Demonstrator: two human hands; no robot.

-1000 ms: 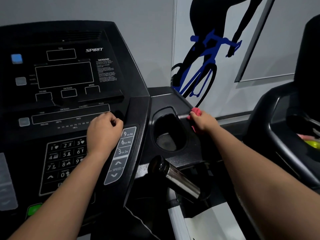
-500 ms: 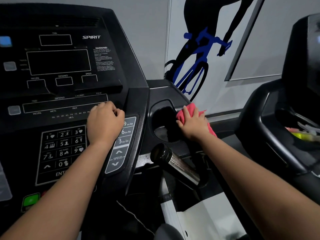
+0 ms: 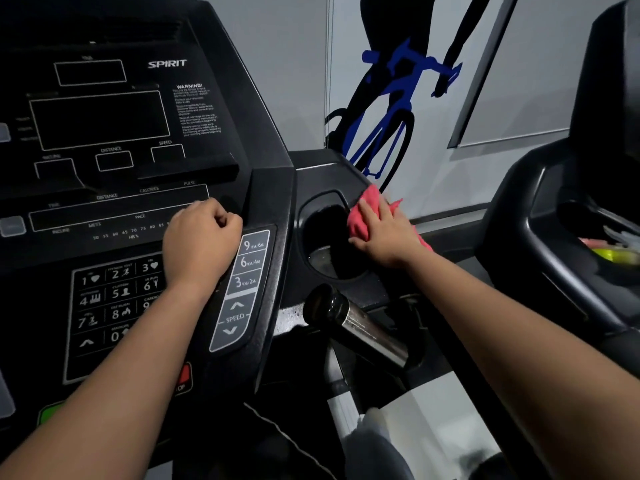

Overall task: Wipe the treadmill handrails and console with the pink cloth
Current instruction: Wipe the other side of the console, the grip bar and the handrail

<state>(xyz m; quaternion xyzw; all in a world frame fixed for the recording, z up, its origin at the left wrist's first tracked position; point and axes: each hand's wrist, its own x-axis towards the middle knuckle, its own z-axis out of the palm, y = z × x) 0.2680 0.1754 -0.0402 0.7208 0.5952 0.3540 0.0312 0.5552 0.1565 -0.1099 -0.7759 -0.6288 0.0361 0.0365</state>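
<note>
As right hand presses, pink cloth lies diagonally.

A single wide-angle view from head height looks forward and down, close over the black plastic treadmill console, which fills the left half. The grey wall with a blue-and-black cyclist graphic stands just behind, at upper right.

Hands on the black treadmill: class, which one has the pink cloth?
The right hand: it presses the pink cloth flat at the rim of the black cup holder. The left hand is an empty fist resting on the black console.
</note>
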